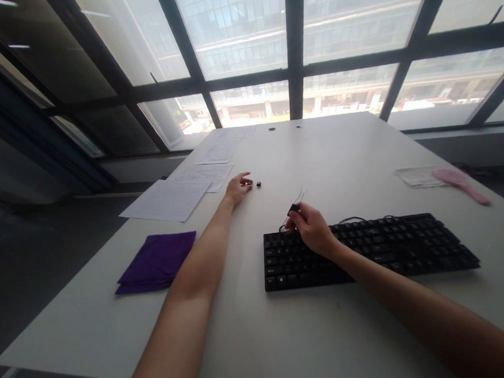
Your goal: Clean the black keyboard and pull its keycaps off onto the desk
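Far out over the white table, my left hand has its thumb and fingers closed around a small dark piece that looks like a keycap. Just right of those fingertips lies another small black keycap. My right hand grips a keycap puller by its black body, its two thin wire prongs pointing up and away. It is held above the back left part of a black keyboard; hand and forearm hide some of the keys.
A folded purple cloth lies left of my left forearm. Printed sheets of paper run along the left edge. At right, a pink hairbrush rests partly on a whitish cloth or packet. Small round items sit near the far edge.
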Motion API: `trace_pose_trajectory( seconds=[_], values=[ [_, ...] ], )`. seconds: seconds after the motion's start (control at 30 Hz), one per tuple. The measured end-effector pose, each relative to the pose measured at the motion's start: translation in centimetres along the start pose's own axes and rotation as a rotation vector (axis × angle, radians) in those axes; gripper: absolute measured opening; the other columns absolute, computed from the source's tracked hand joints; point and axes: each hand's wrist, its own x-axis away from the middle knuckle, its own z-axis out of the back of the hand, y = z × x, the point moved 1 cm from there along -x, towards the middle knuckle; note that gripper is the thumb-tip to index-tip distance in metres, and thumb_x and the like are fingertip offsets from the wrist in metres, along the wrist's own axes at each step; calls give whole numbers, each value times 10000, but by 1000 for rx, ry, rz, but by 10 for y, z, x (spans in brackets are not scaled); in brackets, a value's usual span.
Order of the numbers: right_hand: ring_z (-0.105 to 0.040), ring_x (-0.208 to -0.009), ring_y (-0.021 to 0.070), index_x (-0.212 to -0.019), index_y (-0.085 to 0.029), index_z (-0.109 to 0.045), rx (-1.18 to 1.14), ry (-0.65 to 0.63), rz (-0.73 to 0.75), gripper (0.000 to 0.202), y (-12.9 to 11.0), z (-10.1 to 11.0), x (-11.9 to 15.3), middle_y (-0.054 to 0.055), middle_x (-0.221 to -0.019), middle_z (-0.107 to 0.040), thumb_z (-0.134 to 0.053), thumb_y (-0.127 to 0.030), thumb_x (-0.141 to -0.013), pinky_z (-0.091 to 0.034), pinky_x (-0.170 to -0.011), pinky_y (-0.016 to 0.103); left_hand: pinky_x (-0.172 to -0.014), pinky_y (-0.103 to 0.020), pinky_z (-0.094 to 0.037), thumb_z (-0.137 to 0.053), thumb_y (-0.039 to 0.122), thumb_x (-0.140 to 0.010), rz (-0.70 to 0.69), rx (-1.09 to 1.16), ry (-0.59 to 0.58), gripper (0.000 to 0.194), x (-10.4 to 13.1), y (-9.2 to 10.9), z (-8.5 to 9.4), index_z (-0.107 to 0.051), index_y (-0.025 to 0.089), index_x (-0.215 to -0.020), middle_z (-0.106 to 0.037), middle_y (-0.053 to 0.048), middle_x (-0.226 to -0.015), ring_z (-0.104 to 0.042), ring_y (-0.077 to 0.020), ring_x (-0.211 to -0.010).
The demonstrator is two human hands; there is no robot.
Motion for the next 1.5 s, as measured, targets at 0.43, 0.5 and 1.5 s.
trace_pose_trajectory(
  seconds=[0.43, 0.5, 1.5],
  values=[
    [-560, -653, 163, -811, -218, -525, 332, 24, 141, 156, -7, 1, 6, 8, -717, -645, -468, -249, -953, -388, -660, 274, -972, -393, -455, -554, 109, -869, -222, -145, 437, 314, 39, 52, -9, -649, 172, -1161, -720, -84, -1086, -619, -219, -992],
    [-558, -650, 164, -805, -219, -521, 346, 0, 133, 161, -7, 1, 5, 8, -711, -644, -463, -248, -953, -380, -657, 272, -892, -362, -481, -512, 95, -884, -249, -111, 427, 284, 60, 78, -16, -665, 183, -1107, -730, -72, -1043, -626, -208, -963],
    [-563, -691, 167, -756, -204, -560, 376, -80, 190, 203, -4, 12, 12, 3, -727, -633, -499, -245, -945, -407, -664, 276, -744, -293, -496, -622, 147, -802, -322, -9, -174, 109, 191, 149, -45, -661, 199, -889, -678, -32, -867, -623, -178, -800]
  ],
)
